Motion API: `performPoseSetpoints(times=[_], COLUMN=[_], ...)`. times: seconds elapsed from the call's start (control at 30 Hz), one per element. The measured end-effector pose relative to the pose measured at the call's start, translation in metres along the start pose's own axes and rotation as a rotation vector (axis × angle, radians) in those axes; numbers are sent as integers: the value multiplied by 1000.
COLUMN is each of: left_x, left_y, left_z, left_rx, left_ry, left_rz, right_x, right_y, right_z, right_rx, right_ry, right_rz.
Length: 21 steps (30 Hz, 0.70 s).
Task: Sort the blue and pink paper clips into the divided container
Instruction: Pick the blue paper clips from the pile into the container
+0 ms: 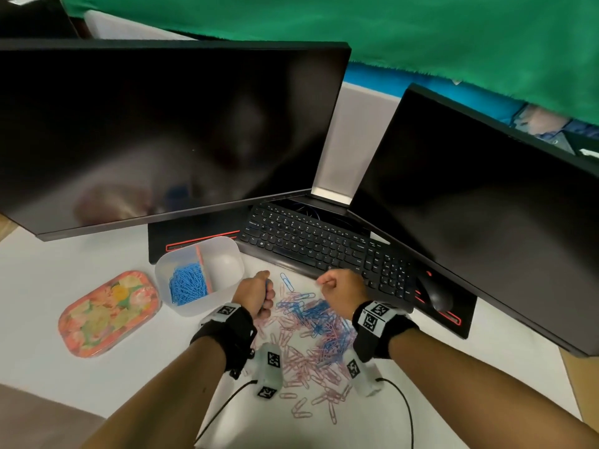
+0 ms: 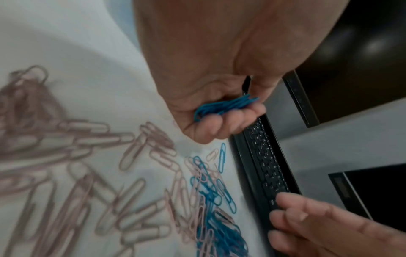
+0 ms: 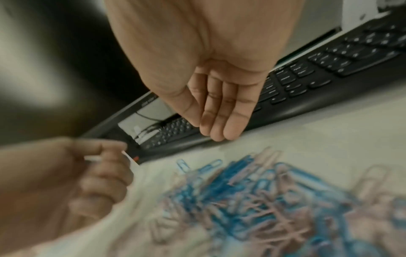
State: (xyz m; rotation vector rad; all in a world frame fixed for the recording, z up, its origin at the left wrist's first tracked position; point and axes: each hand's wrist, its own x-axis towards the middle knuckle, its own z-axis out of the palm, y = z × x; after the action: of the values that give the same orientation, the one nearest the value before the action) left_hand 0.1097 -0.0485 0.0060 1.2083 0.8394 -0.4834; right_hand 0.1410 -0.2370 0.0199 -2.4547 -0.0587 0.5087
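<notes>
A loose pile of pink and blue paper clips lies on the white desk between my wrists. The translucent divided container stands left of it; its left compartment holds blue clips, and the right one looks empty. My left hand hovers by the pile's left edge, between pile and container, fingers curled round a bunch of blue clips. My right hand hangs over the pile's far edge by the keyboard. In the right wrist view its fingers are straight, together and hold nothing.
A black keyboard lies just beyond the pile, with a mouse at its right end. Two dark monitors stand behind. A floral lid lies left of the container. Wrist-camera cables trail toward me.
</notes>
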Motion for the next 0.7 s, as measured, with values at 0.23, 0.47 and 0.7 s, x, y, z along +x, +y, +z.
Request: performPoseSetpoints(times=[0.23, 0.47, 0.7], left_x=[6, 20, 21], left_y=[15, 28, 27], left_z=[16, 24, 35], left_rx=[815, 1666, 1772], left_ry=[151, -47, 6], left_rz=[400, 543, 546], right_x=[11, 20, 19], right_y=[-8, -6, 4], right_z=[17, 26, 23], right_rx=[-370, -464, -397], right_ry=[-145, -166, -228], right_rz=[-220, -303, -295])
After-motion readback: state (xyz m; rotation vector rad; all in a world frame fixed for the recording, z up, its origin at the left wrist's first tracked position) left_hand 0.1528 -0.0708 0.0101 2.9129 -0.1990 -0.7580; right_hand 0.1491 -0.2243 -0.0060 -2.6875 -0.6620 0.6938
